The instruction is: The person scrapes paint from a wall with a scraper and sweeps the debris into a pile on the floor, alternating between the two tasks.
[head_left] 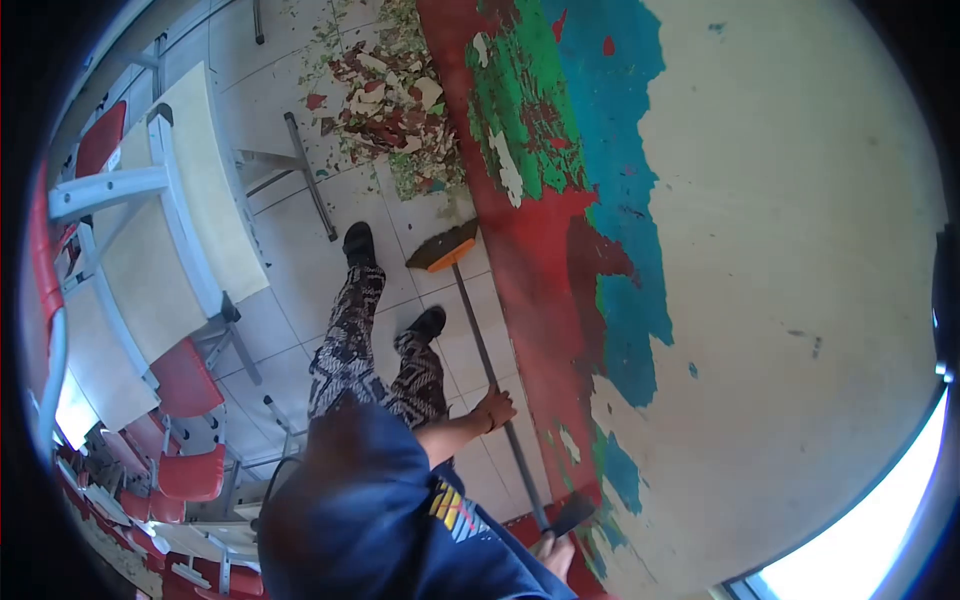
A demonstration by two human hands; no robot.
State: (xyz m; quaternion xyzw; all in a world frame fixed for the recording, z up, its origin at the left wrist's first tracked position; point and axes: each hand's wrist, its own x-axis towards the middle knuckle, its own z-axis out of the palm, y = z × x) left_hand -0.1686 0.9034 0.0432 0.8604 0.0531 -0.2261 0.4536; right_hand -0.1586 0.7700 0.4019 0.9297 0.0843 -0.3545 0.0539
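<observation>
A broom (487, 350) with a grey handle, an orange collar and dark bristles slants down to the tiled floor, its head close to the foot of the painted wall. My left hand (493, 408) is wrapped round the middle of the handle. Near the handle's top end, my right hand (554, 552) is closed on it, partly hidden by the dark blue sleeve. Beside the right hand a dark, flat, blade-shaped thing (573, 512) sticks out; its kind is unclear. Beyond the bristles lies a heap of paint flakes (395, 105) in white, red and green.
The wall (780, 250) has peeling red, green and blue paint beside a bare cream area. White-topped desks (165, 255) with metal frames and red chairs (190, 472) crowd the left. A metal desk leg (311, 178) stands near the flakes. My shoes (358, 243) are on the tiles.
</observation>
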